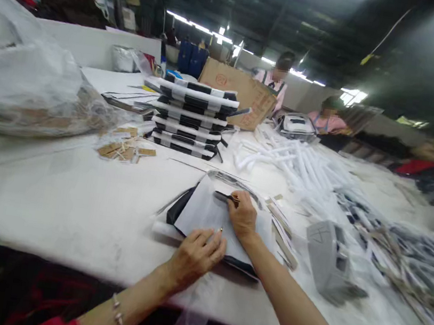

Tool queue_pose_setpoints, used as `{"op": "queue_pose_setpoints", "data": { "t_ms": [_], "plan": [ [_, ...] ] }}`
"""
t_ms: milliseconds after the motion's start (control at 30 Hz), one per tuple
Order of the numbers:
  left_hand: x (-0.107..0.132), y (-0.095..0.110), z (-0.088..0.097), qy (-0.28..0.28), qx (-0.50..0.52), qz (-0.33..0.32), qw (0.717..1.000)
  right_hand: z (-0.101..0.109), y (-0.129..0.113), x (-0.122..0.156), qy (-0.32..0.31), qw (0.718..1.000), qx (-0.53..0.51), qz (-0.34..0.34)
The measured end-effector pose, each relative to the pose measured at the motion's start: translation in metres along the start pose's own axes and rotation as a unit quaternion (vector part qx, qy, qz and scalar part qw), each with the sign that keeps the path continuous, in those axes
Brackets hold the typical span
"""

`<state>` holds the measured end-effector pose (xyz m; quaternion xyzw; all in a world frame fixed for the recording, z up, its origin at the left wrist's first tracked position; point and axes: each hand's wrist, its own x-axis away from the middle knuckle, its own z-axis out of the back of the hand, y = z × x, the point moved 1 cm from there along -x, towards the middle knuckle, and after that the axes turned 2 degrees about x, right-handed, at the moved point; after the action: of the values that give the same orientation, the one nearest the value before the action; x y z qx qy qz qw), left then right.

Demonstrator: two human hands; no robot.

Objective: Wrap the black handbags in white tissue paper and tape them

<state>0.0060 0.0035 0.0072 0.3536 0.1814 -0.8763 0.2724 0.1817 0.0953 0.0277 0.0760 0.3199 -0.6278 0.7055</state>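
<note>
We've got a matt, smooth white sheet [204, 209], paper or thin foam, can't tell, over a black bag [180, 207] w/ a slight leather-like sheen. The stud [221, 230] looks like shiny brass-type metal; the dark tool [221, 196] reads as metal, finish n/a thru blur. We see crinkly, semi-glossy clear plas. wrap [23, 71], matt brown cardb'd on the box [247, 92], smooth grey plas. on the dispenser [319, 255], and a matt, scuffed white tabletop [55, 193].

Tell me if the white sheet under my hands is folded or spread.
Spread: the white sheet lies broadly across the black bag, dark edges showing beyond.
</note>
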Motion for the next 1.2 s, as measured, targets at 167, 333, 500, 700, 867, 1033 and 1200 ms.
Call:
{"op": "queue_pose_setpoints", "data": {
  "t_ms": [167,333,500,700,867,1033,1200],
  "plan": [
    [-0.005,0.003,0.015,-0.114,0.037,0.012,0.993,-0.011,0.006,0.000,-0.019,0.997,-0.033,-0.073],
    [-0.057,-0.020,0.044,-0.355,0.164,0.065,0.918,-0.015,0.010,0.001,0.009,0.987,-0.129,-0.091],
    [-0.102,-0.055,0.008,-0.401,0.128,0.116,0.900,-0.011,0.013,0.000,0.043,0.981,-0.167,-0.093],
    [-0.089,-0.051,-0.032,-0.371,0.073,0.097,0.921,-0.013,0.017,0.002,0.012,0.981,-0.153,-0.123],
    [-0.078,-0.050,-0.040,-0.313,0.047,0.071,0.946,-0.015,0.017,0.004,-0.024,0.981,-0.137,-0.133],
    [-0.071,-0.058,-0.051,-0.292,0.021,0.127,0.948,-0.017,0.019,0.004,-0.051,0.981,-0.123,-0.144],
    [-0.075,-0.056,-0.045,-0.302,0.012,0.151,0.941,-0.021,0.029,0.000,-0.030,0.974,-0.117,-0.190]
  ]
}}
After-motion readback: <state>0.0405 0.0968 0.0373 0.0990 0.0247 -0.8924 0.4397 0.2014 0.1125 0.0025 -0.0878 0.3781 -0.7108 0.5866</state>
